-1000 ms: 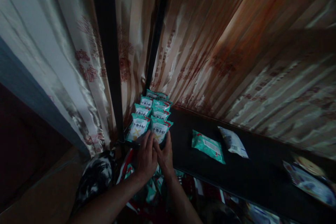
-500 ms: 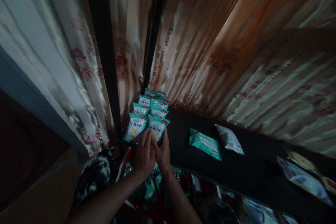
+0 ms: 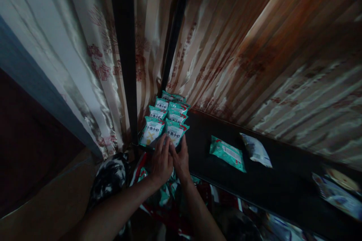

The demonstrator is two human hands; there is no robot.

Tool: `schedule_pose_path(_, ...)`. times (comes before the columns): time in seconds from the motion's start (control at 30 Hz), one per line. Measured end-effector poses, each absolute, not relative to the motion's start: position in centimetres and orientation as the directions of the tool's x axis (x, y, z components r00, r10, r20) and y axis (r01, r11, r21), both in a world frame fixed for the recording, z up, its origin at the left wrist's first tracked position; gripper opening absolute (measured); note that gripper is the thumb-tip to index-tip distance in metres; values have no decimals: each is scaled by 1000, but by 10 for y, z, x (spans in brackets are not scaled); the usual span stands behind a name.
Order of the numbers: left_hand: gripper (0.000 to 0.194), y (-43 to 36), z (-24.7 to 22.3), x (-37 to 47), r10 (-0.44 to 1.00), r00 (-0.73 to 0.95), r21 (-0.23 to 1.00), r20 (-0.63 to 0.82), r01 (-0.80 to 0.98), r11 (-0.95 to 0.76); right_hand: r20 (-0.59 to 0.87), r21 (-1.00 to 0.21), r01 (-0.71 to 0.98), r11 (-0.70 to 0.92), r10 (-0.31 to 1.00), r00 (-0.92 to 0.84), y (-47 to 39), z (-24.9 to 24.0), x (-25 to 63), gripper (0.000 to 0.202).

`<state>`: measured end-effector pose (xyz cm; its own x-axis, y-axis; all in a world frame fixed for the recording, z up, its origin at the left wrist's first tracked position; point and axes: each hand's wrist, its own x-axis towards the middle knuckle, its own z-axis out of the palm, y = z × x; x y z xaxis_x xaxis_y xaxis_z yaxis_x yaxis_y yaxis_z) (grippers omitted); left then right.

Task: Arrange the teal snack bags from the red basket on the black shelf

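Teal and white snack packets stand in two columns at the left end of a black shelf (image 3: 226, 173). My left hand (image 3: 162, 160) and my right hand (image 3: 180, 158) meet at the front packet of the right column (image 3: 174, 131). Both hands press on its lower part, the right thumb near the left fingers, the other right fingers along its right side. The front packet of the left column (image 3: 152, 131) stands just left of my left hand, leaning back on those behind.
Another teal packet (image 3: 227, 153) and a white-blue packet (image 3: 256, 150) lie on the shelf, with more packets (image 3: 338, 196) at the far right. Loose teal packets (image 3: 164, 194) are in a red bag below. Curtains (image 3: 220, 56) and dark posts (image 3: 124, 52) rise behind.
The view has shifted, so the shelf and packets appear a little further right. Both hands remain at the same front packet, with little change in their grip.
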<state>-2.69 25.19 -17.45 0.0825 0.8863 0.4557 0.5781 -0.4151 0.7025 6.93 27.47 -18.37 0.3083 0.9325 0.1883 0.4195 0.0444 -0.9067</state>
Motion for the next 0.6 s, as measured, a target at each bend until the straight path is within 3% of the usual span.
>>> schedule_pose_path(0.6,60,252,-182,-24,848,100,638,520,615,-463,187,-913,405,46,930,317,271,-181,73,76)
